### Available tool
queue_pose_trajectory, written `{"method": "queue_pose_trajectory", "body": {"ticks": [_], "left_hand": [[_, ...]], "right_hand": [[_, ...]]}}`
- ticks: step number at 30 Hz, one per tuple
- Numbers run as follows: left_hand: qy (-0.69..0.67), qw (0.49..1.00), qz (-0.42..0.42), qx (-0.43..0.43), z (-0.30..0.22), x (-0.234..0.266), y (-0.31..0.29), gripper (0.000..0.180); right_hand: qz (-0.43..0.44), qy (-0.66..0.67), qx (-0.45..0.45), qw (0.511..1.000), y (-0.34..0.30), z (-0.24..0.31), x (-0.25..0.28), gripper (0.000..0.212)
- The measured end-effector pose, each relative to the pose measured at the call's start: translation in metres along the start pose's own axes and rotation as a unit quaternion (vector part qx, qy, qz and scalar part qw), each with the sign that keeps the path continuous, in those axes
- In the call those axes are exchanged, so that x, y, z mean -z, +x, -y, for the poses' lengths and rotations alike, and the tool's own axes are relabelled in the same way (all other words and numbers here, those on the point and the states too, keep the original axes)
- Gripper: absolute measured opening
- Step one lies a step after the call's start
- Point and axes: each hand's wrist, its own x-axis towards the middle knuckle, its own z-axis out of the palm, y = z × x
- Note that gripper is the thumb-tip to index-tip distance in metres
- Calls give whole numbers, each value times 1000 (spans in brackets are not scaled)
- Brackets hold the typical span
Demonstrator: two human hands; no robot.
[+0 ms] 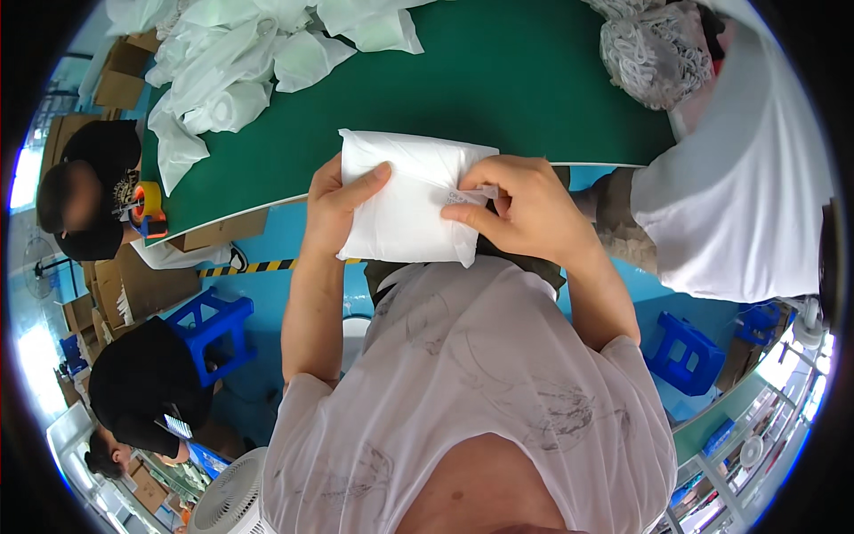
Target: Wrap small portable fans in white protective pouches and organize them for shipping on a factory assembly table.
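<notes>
Nearest is the wearer's pale printed shirt [445,329], and just beyond it a white packet [405,205] is held up in both hands, flat face upward, overlapping the table's near edge in this view. The packet is nearly square, its slightly longer axis seeming to run left to right between the hands. The left hand [335,209] grips its left side, thumb laid over the top face; the other fingers are hidden beneath. The right hand [527,203] is at the opposite side, thumb and forefinger drawn nearly together on a small printed strip [462,197]. This strip lies at the packet's right side, directly between those fingertips, so the right hand is clearly the nearer one to it; the left thumb is well apart, across the white face. Whether the strip is attached, I cannot tell. Farther off stretches the green table [507,93], with an orange-and-blue tape dispenser [149,212] at its left edge, a heap of translucent white bags [236,67] far left and a bundle of pale cord [656,58] far right.
</notes>
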Motion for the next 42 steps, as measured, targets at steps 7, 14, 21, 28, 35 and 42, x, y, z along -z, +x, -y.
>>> {"method": "queue_pose_trajectory", "body": {"ticks": [7, 14, 21, 28, 35, 42], "left_hand": [[30, 999, -11, -37, 1, -4, -3, 34], [-69, 996, -47, 24, 6, 4, 10, 42], [-234, 972, 10, 7, 9, 9, 13, 52], [-191, 982, -1, -12, 14, 3, 15, 50], [-47, 992, -34, -116, -1, -2, 6, 35], [56, 986, -39, -153, -6, 2, 4, 32]], "right_hand": [[8, 49, -19, 999, -7, -8, -21, 31], [-91, 49, 155, 982, -14, -12, -27, 22], [-88, 277, 132, 948, -26, -27, 0, 17], [-100, 362, 56, 925, -26, -42, 8, 31], [-58, -37, 13, 998, -13, -7, 12, 47], [-89, -10, 59, 994, -13, -19, -9, 45]]}}
